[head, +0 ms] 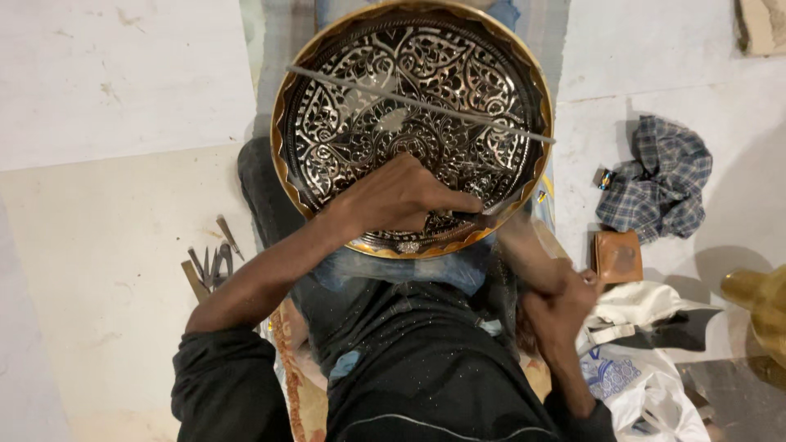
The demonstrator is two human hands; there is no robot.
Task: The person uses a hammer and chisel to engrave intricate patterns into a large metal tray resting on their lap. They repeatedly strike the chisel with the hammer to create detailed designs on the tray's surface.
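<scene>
nearest the camera: dark garment (426, 376) over the person's lap, sleeves pushed up on both forearms. right hand (561, 307) low at the right, fingers curled shut around something blurred and wood-coloured that runs up and left toward the plate rim; what it is cannot be told from this view. just beside that hand, on the floor: white cloth or bags (647, 385) and a small brown box (618, 255).

next out: left hand (401, 199) lies on the near part of the engraved round plate (344, 123), fingers bunched and closed on a thin dark tool (479, 217) whose tip meets the plate surface near the lower right rim. the plate sits tilted on the lap, brass-coloured scalloped rim, dark face cut with bright floral scrollwork. a thin metal rod (422, 105) lies slantwise across the plate's upper half, from upper left to right rim.

to the left on the pale floor: a small cluster of metal hand tools (211, 263), well apart from both hands.

farther right: a crumpled checked cloth (659, 188); a brass-coloured object (757, 303) at the right edge, cut off by the frame.
</scene>
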